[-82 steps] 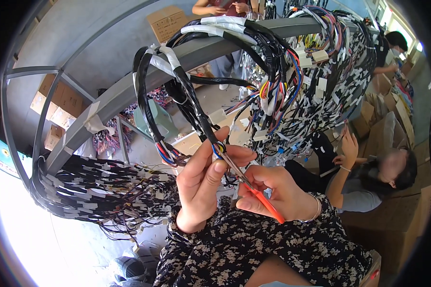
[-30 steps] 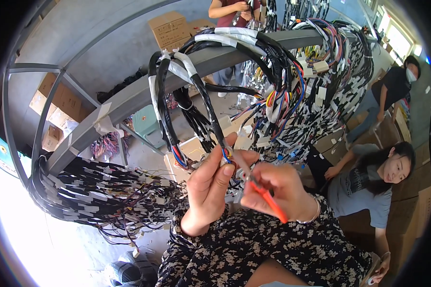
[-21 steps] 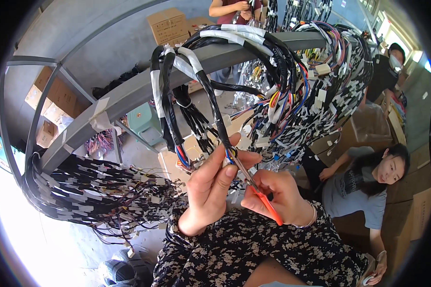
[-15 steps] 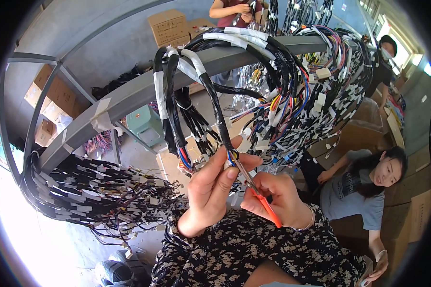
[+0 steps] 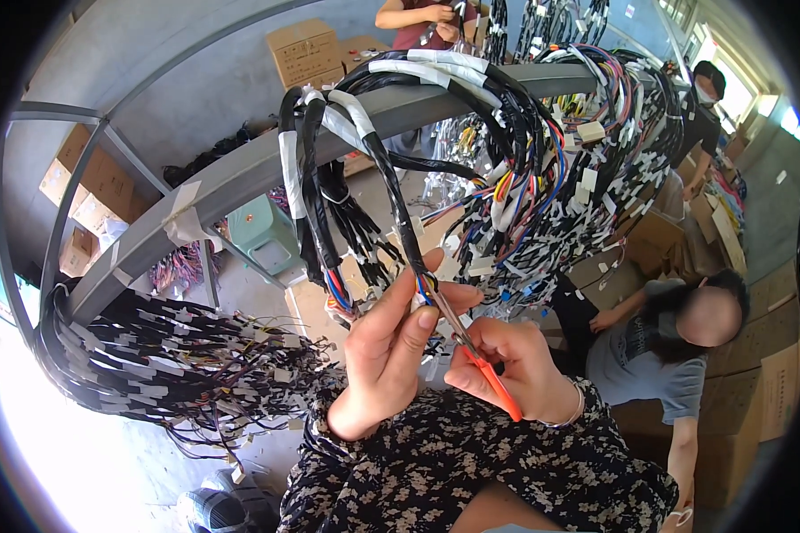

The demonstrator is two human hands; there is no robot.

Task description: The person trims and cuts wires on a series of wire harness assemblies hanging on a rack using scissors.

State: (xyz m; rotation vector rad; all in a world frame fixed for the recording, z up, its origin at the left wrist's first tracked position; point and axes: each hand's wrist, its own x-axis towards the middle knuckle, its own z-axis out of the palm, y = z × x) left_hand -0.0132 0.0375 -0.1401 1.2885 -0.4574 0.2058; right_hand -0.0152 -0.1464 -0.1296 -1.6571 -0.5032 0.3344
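Observation:
A black taped wire harness [image 5: 378,155] hangs in loops over a grey metal rail [image 5: 240,173]. My left hand [image 5: 391,351] pinches the lower end of one branch, where coloured wires [image 5: 427,286] stick out of the black wrap. My right hand [image 5: 520,373] grips small scissors with orange handles [image 5: 489,377]; their metal blades [image 5: 449,318] point up-left and touch the wire end just beside my left fingertips. Both forearms wear dark flowered sleeves.
More harnesses with white tags [image 5: 596,151] drape from the rail on the right, and a tangled bundle [image 5: 169,364] hangs at the left. A seated person [image 5: 676,346] is at the right, others stand behind. Cardboard boxes [image 5: 307,49] and a green stool [image 5: 262,233] stand around.
The view has shifted slightly. My hands stay at the harness end; the scissors moved from just off the wires up against the wire tip. The seated person's head has moved lower.

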